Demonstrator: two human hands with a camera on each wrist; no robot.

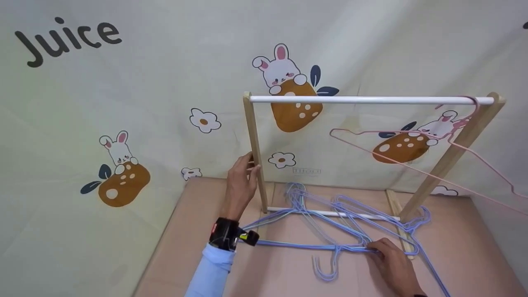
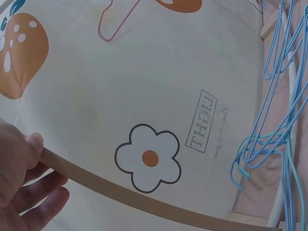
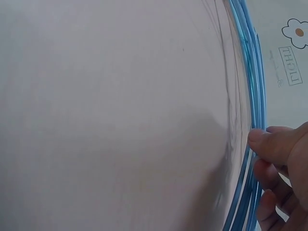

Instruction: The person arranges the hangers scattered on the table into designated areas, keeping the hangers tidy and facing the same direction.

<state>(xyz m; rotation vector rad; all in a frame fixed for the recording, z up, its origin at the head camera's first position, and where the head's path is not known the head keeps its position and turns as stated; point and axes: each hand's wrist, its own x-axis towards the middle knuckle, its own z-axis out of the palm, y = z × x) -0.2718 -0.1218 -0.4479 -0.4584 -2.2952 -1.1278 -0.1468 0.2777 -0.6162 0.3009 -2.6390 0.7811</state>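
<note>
Landmark: wooden rack (image 1: 371, 100) on the pink bench (image 1: 284, 272).

Left hand (image 1: 241, 181): at the rack's left post (image 1: 255, 152), thumb and fingers curled round it; fingertips hidden behind the wood.

Blue hangers (image 1: 330, 225): tangled heap lying flat at the rack's foot, across its lower white rod (image 1: 330, 213); count unclear. Long axis left to right; one hook points toward the bench's near edge.

Right hand (image 1: 392, 264): before the rack's right foot, wrist cut off, pinching the bundled blue wires.

Pink hanger (image 1: 429, 152): hooked on the top rod's right end, tilted, its right tip cut off.
</note>
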